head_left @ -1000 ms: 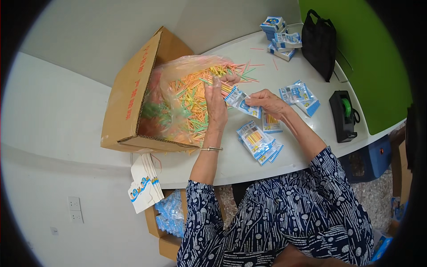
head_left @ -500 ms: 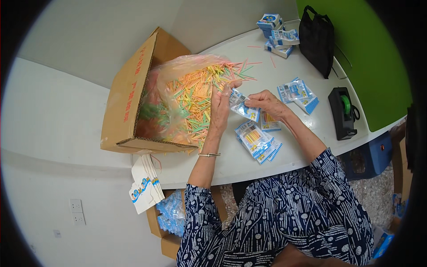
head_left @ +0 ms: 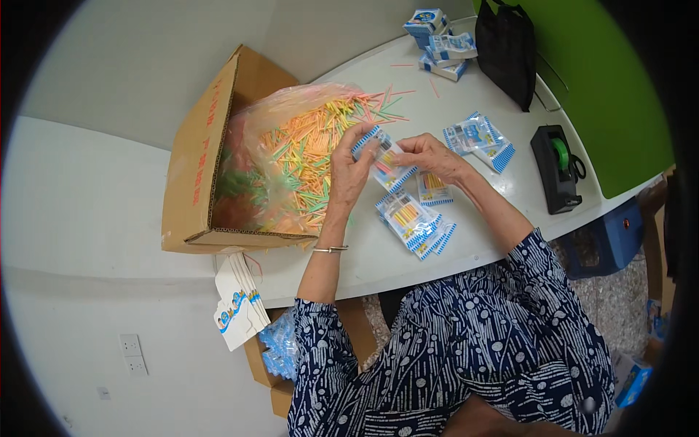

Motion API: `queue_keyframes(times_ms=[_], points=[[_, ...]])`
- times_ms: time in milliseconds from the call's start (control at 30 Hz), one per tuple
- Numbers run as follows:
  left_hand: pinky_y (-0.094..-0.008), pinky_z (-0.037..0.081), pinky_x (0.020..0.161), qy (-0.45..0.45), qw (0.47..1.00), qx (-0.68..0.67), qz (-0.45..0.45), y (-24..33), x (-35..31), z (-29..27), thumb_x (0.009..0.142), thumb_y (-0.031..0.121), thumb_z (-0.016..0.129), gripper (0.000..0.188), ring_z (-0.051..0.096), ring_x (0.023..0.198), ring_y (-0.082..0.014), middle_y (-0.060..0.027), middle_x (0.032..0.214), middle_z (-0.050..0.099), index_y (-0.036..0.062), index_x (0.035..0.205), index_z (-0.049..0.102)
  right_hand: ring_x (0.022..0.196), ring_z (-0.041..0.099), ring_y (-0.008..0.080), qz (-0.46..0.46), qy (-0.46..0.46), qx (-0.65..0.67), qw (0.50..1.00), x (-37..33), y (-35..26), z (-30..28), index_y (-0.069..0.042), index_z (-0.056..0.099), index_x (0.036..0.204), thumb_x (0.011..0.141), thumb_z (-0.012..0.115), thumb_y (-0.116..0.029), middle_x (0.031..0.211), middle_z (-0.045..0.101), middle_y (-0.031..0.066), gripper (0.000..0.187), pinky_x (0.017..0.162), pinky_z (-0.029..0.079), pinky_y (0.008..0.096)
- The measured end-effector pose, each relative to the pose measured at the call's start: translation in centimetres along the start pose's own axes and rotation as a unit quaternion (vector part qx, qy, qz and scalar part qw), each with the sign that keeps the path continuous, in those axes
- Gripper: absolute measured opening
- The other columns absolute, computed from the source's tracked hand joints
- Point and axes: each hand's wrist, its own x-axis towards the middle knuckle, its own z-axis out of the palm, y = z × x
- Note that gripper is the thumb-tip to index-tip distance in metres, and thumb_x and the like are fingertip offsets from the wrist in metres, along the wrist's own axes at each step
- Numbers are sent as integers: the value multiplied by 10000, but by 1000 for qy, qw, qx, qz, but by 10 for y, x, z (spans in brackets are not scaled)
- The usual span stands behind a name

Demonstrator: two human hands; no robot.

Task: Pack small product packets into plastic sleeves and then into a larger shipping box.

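Between both hands is a small clear packet (head_left: 393,177) with blue-and-white striped ends, tilted above the white table (head_left: 364,255). My left hand (head_left: 349,171) is closed on its upper left part, and my right hand (head_left: 431,158) pinches its right edge. A few pinkish sticks show inside it. Left of my hands, thin coloured sticks (head_left: 309,149), orange, yellow, green and pink, spill from a clear plastic bag (head_left: 255,120). Below the held packet lie several filled packets (head_left: 408,218), and one more packet (head_left: 435,193) sits under my right hand.
An open cardboard box (head_left: 196,160) on its side holds the bag. Flat packets (head_left: 480,138), a black tape dispenser (head_left: 555,171), a black bag (head_left: 506,58) and stacked small boxes (head_left: 440,44) stand farther right. White card pieces (head_left: 240,306) hang at the table's left edge.
My left hand has moved from the sticks' edge onto the packet, its fingers now over the packet's upper end. Pinkish sticks now show inside. The whole view has shifted slightly.
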Motion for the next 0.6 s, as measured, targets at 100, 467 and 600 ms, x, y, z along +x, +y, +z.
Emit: queue_keyframes(times_ms=[100, 467, 600], points=[[-275, 486, 798, -4, 997, -72, -7, 14, 2, 16, 845, 58, 618, 294, 571, 913, -135, -74, 992, 603, -4, 1123, 548, 676, 520, 18, 4, 19, -8, 1000, -6, -2, -4, -21, 696, 858, 815, 703, -227, 770, 645, -8, 210, 605, 404, 190], [-246, 488, 745, -105, 994, 9, -30, -13, -5, 42, 810, 73, 670, 343, 570, 854, -110, -53, 977, 587, 1, 1115, 531, 627, 534, 40, 84, 8, -125, 989, -44, 0, -28, -39, 726, 845, 763, 746, -334, 684, 636, -9, 307, 592, 393, 194], [-229, 490, 764, -99, 994, -17, -36, -17, -6, 51, 827, 51, 664, 349, 560, 886, -91, -47, 1006, 570, -7, 1132, 504, 637, 525, 27, 65, -18, -139, 988, -48, 1, -36, -37, 726, 848, 768, 744, -322, 686, 642, -13, 297, 590, 383, 193]])
